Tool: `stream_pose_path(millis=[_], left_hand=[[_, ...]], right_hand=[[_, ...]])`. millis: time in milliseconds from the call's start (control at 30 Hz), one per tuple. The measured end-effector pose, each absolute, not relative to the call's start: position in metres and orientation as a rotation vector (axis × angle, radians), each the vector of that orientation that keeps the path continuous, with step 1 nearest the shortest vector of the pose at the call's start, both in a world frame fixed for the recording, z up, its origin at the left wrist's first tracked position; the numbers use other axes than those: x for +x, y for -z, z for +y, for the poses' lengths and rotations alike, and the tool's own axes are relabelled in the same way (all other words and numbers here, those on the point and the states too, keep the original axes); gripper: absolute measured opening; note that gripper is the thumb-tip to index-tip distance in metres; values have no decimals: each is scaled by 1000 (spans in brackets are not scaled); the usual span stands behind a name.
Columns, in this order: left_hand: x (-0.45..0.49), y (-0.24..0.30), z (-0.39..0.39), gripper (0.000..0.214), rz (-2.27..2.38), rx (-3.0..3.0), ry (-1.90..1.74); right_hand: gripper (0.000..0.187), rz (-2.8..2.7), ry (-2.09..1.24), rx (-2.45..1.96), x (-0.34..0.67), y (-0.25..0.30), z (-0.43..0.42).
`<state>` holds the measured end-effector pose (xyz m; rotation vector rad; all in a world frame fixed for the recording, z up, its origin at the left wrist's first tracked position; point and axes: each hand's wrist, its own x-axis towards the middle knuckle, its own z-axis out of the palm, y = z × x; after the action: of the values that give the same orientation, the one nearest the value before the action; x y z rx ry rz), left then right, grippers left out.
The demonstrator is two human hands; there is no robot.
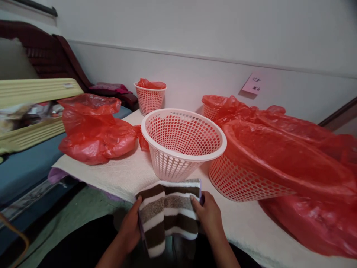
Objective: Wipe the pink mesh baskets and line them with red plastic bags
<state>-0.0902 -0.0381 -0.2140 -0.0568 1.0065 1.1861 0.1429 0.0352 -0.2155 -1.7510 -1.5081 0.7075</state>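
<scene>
Between my two hands hangs a striped cloth [169, 212] in brown, white and grey, with a crease down its middle and a bit of purple at its edges. My left hand [131, 227] grips its left edge, thumb on the front and fingers hidden behind. On the right edge, my right hand [208, 214] pinches it with the thumb in front. Just beyond the cloth stands a white perforated plastic basket [174, 165], upright on the pale-covered table [119, 175]; only its bare inner wall shows. The cloth overlaps the basket's lower front in view; whether they touch I cannot tell.
To the right is a large basket lined with a red bag [251, 178], with more red plastic [315, 223] around it. A filled red bag [97, 137] lies left. A small basket [150, 98] stands behind, and a paper note [252, 85] is on the wall.
</scene>
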Motion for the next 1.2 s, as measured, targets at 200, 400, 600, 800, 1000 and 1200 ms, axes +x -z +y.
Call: stream_pose_path(millis=[200, 400, 600, 800, 1000, 1200], left_hand=[[-92, 207, -46, 35, 1104, 166, -1237], [-100, 206, -50, 38, 1238, 224, -1251], [-92, 202, -58, 37, 1217, 90, -1305], [-87, 209, -62, 44, 1104, -79, -1234], [-87, 208, -61, 38, 1044, -87, -1248], [-82, 200, -61, 45, 944, -57, -1216]], right_hand=[[15, -1612, -763, -1736, 149, 217, 34], [26, -1544, -774, -1664, 164, 199, 33], [26, -1548, -757, -1672, 168, 205, 24], [29, -1625, -624, -1722, 160, 215, 24], [19, -1794, -456, -1839, 154, 221, 12], [13, -1914, -358, -1944, 148, 219, 5]])
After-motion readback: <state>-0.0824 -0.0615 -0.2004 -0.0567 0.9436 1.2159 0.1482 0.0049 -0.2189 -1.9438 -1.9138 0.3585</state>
